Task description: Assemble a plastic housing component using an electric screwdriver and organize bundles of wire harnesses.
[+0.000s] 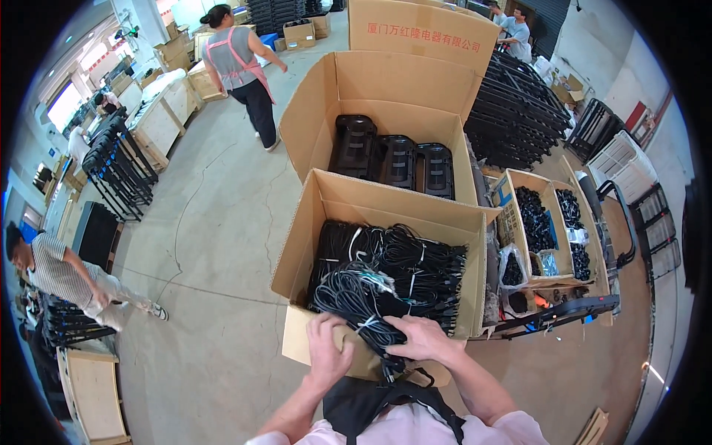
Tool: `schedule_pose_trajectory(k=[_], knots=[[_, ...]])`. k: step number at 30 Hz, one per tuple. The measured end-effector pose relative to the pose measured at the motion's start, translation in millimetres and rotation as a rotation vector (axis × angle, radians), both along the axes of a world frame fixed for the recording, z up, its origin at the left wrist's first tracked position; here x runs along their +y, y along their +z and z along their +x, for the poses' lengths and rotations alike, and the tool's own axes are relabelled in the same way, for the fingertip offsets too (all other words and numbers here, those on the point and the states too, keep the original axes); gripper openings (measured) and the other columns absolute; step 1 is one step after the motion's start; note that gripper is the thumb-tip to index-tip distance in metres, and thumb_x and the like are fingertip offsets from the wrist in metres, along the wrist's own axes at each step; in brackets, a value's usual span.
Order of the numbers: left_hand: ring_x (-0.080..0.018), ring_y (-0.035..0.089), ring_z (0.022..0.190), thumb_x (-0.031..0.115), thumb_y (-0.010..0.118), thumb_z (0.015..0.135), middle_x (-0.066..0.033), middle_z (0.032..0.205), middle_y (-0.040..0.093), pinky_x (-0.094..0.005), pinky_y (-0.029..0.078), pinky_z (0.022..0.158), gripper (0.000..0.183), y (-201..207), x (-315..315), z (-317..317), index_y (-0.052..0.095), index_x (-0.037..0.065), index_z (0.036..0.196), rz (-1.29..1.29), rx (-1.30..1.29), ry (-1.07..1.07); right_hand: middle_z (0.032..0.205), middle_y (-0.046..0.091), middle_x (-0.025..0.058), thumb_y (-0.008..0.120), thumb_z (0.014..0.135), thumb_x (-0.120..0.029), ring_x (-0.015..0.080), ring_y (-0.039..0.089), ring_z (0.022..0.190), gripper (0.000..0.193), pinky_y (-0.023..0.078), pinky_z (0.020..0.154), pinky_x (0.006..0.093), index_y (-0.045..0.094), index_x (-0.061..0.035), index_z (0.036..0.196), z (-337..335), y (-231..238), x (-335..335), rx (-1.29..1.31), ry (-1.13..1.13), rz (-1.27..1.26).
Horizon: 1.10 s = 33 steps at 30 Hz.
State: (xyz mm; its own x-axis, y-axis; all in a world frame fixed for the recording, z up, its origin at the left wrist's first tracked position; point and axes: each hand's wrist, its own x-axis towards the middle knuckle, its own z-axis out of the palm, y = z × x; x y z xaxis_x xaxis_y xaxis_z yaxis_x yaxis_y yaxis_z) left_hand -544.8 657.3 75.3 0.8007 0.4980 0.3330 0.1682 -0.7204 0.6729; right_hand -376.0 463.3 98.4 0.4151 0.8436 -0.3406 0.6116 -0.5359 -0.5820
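Observation:
A large bundle of black cables [347,291], bound with a white tie, lies across the front of an open cardboard box [289,256]. Its lower end hangs over the front edge, with plugs near my waist. My right hand [424,339] grips the bundle from the right, fingers bent over it. Left of the bundle, my left hand [330,347] is curved over the box's front flap, with a gap between thumb and fingers; its fingertips are close to the cables. More coiled black cables [419,256] fill the box behind the bundle.
Behind stands a second cardboard box [308,122] with black plastic housings [398,162]. To the right, a divided wooden bin [512,222] holds small black parts. One person [241,70] walks at the back, another [63,278] at left. Black frames [519,104] are stacked beyond.

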Motion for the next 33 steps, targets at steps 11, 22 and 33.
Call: schedule_pose_trajectory(k=[11, 22, 33], knots=[[-0.0167, 0.065, 0.107, 0.039, 0.067, 0.105, -0.0078, 0.119, 0.068, -0.0341, 0.052, 0.094, 0.052, -78.6, 2.1, -14.9, 0.057, 0.001, 0.138, -1.812, 0.101, 0.052, 0.093, 0.065, 0.0142, 0.079, 0.084, -0.041, 0.0332, 0.065, 0.092, 0.072, 0.053, 0.085, 0.0423, 0.063, -0.003, 0.142, -26.5, 27.2, 32.1, 0.023, 0.187, 0.182], [-0.0257, 0.076, 0.094, 0.02, 0.064, 0.099, -0.0138, 0.108, 0.077, -0.0408, 0.064, 0.087, 0.031, -74.8, 3.1, -25.2, 0.066, -0.002, 0.122, -2.116, -0.117, 0.071, 0.15, 0.057, 0.019, 0.08, 0.076, -0.022, 0.0288, 0.055, 0.139, 0.075, 0.043, 0.116, 0.0418, 0.058, -0.0063, 0.147, 133.6, -89.9, 67.5, -0.157, -0.77, -0.057], [-0.031, 0.075, 0.107, 0.021, 0.068, 0.091, -0.0195, 0.123, 0.073, -0.0443, 0.061, 0.099, 0.055, -71.3, 21.6, -64.8, 0.059, -0.005, 0.138, -2.243, -0.272, -0.098, 0.169, 0.033, 0.0135, 0.081, 0.072, -0.025, 0.0291, 0.026, 0.159, 0.106, 0.02, 0.128, 0.049, 0.03, -0.0084, 0.163, 194.6, -170.4, 68.6, -0.48, -0.405, -0.521]])
